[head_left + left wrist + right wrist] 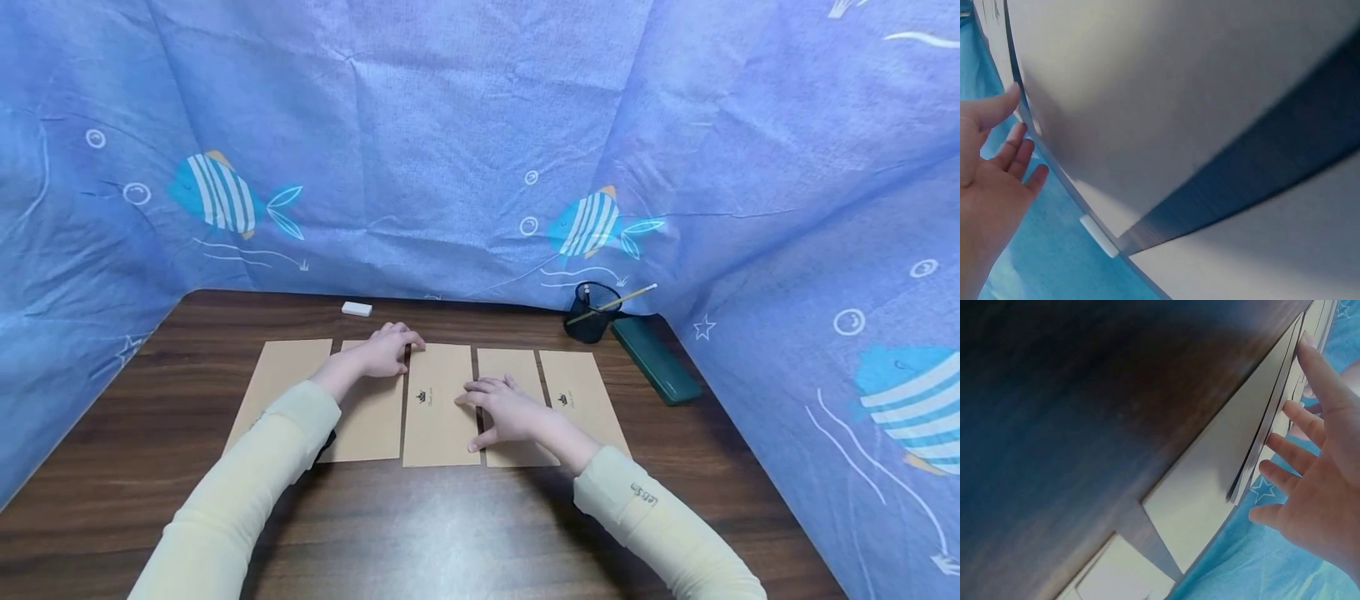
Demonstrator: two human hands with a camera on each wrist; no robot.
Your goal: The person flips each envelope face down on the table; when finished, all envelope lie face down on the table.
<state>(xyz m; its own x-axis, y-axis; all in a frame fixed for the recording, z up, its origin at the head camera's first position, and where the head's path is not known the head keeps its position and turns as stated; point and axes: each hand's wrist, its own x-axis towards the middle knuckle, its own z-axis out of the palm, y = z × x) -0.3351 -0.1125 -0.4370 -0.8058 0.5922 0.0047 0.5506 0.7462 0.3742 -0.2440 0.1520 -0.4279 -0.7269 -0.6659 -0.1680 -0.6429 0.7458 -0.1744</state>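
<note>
Middle sheet (442,417) is laid on the tabletop (435,533), long axis near-to-far, flanked by left grip (384,350) at its far-left corner and right grip (508,414) at its right edge, both spread.

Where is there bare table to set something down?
Free: the near table between the sleeves; back strip between white block and mesh cup. Crowded: brown papers beneath left hand and right hand; far-right corner, with cup and green case.
</note>
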